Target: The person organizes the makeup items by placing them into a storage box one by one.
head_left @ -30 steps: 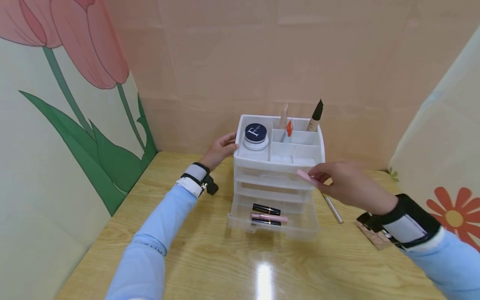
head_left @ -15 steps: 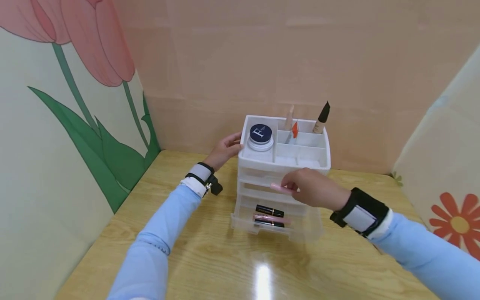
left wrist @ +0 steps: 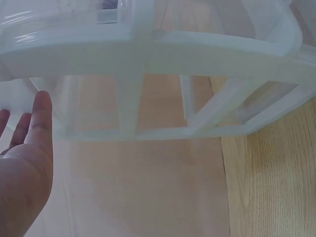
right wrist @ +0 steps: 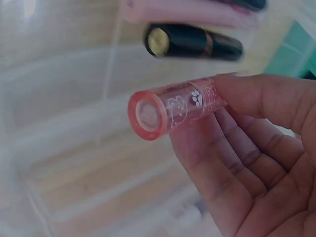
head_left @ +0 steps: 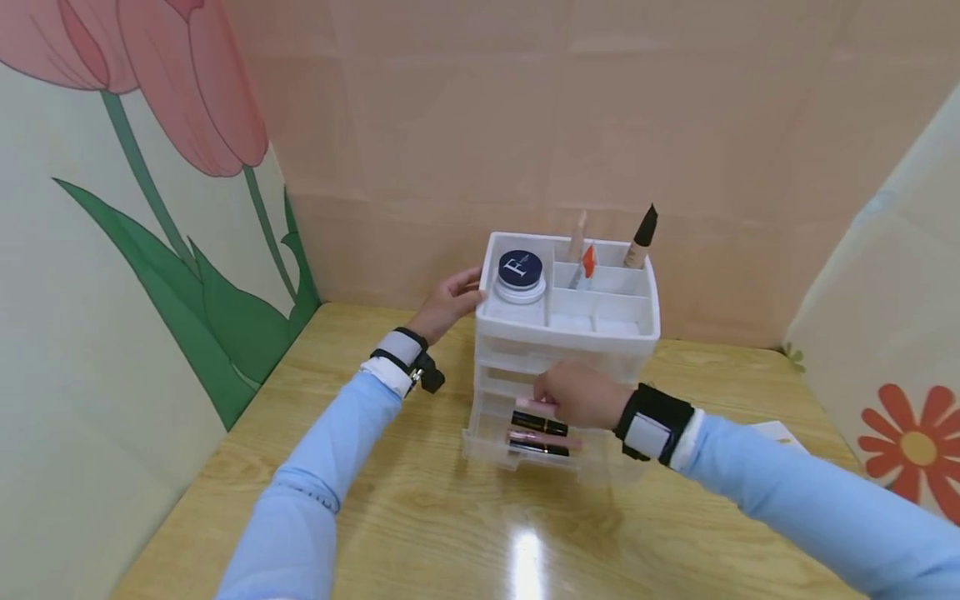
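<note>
Two hands are seen at a clear plastic drawer organiser (head_left: 567, 333) standing on a wooden table (head_left: 420, 517), whose near half is bare and glossy. The bottom drawer (head_left: 551, 454) is pulled out towards the viewer, its front edge well clear of the frame above, and open space is left over it. A pink tube (right wrist: 175, 108) is pinched at one end between thumb and fingers of the right hand (head_left: 577, 396), with its round free end sticking out past the fingertips (right wrist: 234, 81); it is held just above the open drawer, close over a black tube (right wrist: 195, 43) and a second pink tube (head_left: 543, 437) lying inside. Further back, the left hand (head_left: 447, 304) is laid with straight, relaxed fingers against the organiser's left side near the top tray, nothing being gripped. In that tray (head_left: 600, 312) a round jar with a dark blue lid (head_left: 520, 271) and several upright sticks (head_left: 641, 237) are kept. A white card (head_left: 780, 433) lies on the table to the right. The table is closed in by peach panels behind and flower-painted panels at both sides
</note>
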